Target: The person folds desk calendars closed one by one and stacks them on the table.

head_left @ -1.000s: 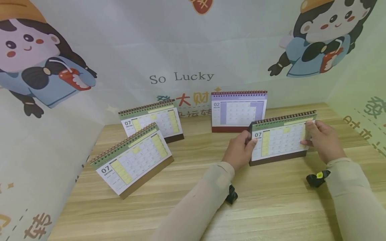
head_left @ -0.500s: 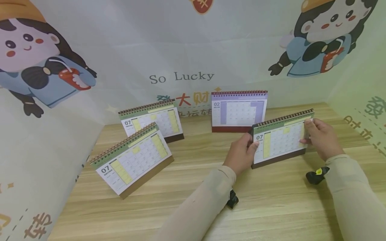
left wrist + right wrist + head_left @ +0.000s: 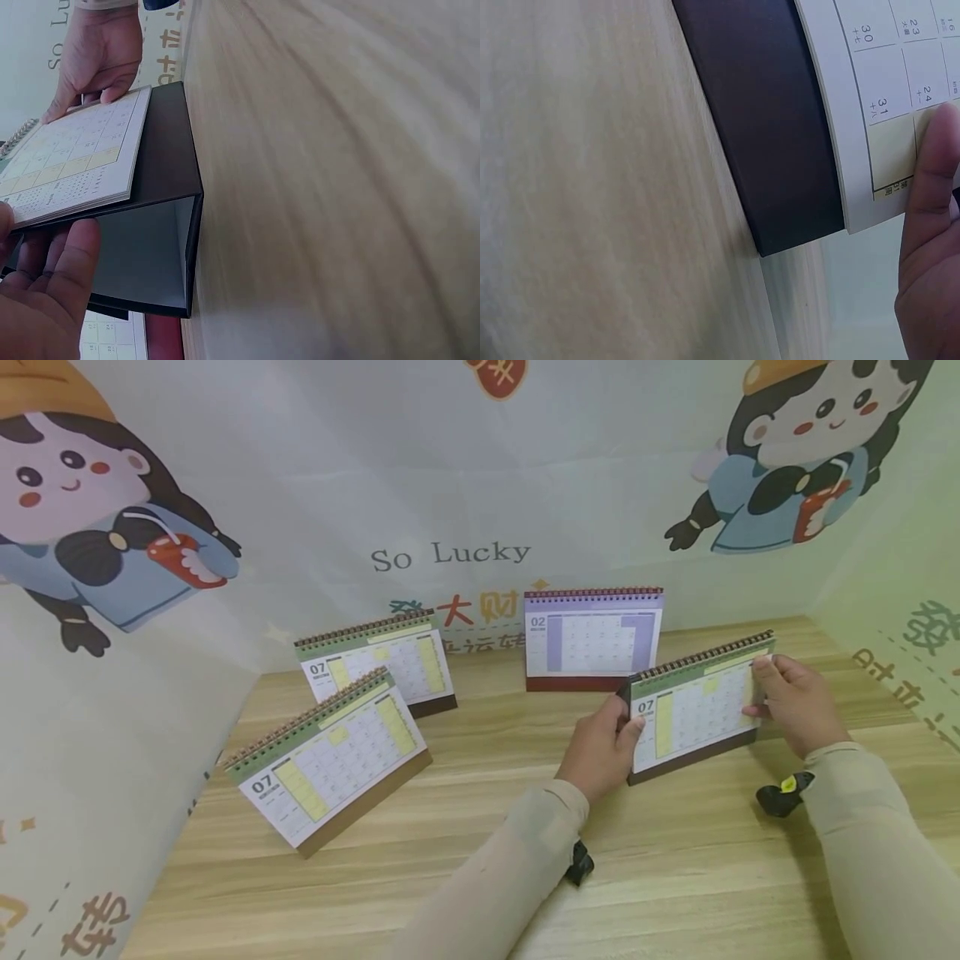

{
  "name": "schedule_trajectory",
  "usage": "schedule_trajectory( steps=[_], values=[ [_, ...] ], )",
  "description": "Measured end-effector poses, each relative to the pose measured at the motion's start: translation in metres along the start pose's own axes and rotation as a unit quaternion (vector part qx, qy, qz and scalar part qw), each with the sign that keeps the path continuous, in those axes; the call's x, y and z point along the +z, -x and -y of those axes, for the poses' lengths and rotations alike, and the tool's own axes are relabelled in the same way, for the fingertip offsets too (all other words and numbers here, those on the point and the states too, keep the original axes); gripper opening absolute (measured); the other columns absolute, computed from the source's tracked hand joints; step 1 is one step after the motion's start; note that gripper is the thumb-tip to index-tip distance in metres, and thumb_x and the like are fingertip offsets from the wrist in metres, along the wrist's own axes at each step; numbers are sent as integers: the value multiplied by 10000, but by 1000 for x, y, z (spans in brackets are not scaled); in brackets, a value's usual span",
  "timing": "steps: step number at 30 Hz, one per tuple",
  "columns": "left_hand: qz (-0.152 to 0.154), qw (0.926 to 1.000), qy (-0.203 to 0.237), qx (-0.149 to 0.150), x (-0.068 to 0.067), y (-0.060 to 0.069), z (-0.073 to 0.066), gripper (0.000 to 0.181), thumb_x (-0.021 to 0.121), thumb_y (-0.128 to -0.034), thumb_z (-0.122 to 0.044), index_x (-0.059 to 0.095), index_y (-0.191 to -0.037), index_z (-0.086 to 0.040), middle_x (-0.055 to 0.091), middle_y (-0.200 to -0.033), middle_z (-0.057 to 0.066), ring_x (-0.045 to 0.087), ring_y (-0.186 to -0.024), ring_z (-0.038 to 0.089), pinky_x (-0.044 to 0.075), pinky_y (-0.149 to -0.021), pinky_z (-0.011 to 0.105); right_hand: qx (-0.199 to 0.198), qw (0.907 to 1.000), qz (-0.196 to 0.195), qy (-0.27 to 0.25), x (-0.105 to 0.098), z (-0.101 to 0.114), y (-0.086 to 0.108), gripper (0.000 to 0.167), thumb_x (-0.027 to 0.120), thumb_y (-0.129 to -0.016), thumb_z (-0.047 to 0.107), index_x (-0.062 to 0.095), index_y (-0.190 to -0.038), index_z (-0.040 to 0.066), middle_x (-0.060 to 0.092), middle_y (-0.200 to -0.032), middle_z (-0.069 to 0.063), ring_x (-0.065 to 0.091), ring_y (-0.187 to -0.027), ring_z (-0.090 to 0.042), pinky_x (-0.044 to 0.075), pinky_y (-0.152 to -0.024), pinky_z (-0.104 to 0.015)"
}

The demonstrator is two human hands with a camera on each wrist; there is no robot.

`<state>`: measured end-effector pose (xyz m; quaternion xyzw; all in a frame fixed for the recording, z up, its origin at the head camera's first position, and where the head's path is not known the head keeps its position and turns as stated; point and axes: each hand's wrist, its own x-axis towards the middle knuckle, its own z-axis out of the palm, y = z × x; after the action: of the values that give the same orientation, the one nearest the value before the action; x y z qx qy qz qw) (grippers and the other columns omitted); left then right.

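Observation:
A green-topped desk calendar with a dark base [image 3: 693,714] stands on the right of the table, angled with its left end nearer. My left hand [image 3: 600,747] grips its left edge, thumb on the pages; in the left wrist view the fingers of that hand [image 3: 52,274] reach inside the hollow stand [image 3: 169,157]. At the other edge my right hand [image 3: 802,706] pinches the calendar, thumb on the front. In the right wrist view the right thumb [image 3: 934,172] lies on the page, and the dark base [image 3: 765,120] meets the table.
Behind stands a purple calendar with a red base [image 3: 592,639]. To the left are two more green-topped calendars, one with a brown base [image 3: 337,760] in front, overlapping one with a dark base [image 3: 397,664]. Printed cloth walls [image 3: 315,485] surround the wooden table [image 3: 450,860].
The held calendar has turned: its left end has come nearer and slightly right, its right end has shifted left. Both hands have moved with it, keeping their hold. The other calendars have not moved.

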<state>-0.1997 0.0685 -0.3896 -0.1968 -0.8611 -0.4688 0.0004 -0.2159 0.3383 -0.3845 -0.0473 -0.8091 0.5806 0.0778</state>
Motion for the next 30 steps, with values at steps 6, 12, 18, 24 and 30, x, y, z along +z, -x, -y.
schedule_trajectory(
  steps=[6,12,18,24,30],
  values=[
    [51,10000,26,-74,1,2,-1,133,543,-1036,-250,539,-1011,-119,672,-918,2,564,-734,67,458,-645,211,-12,10000,61,4,0,-1,-3,514,405,-1020,479,480,-1034,-30,509,-953,19,530,-843,-65,541,-689,-184],
    [123,9999,67,-19,1,6,-3,135,534,-1040,-252,540,-1031,-118,665,-919,-10,569,-733,50,469,-641,199,-27,9994,140,-302,1,-1,-4,439,435,-1018,458,536,-1017,30,545,-909,55,542,-819,-56,537,-678,-179],
    [145,9999,80,4,2,10,-5,140,535,-1039,-249,544,-1049,-109,659,-914,-12,572,-731,38,475,-639,191,-29,9974,192,-694,1,-2,-6,356,470,-1023,411,562,-961,72,542,-863,63,535,-793,-57,531,-656,-174],
    [182,9998,78,-6,4,13,-6,148,527,-1043,-243,540,-1056,-96,638,-911,-8,564,-733,44,475,-638,190,-43,9968,167,-785,3,-2,-7,343,493,-1019,404,568,-917,86,531,-830,60,522,-772,-61,529,-641,-175],
    [215,9996,-173,84,4,14,-8,154,517,-1046,-242,533,-1073,-90,632,-920,6,559,-731,38,473,-632,184,-76,9936,132,-1122,4,-3,-7,308,527,-1012,390,604,-891,117,536,-807,55,527,-757,-56,526,-622,-172]
  ],
)
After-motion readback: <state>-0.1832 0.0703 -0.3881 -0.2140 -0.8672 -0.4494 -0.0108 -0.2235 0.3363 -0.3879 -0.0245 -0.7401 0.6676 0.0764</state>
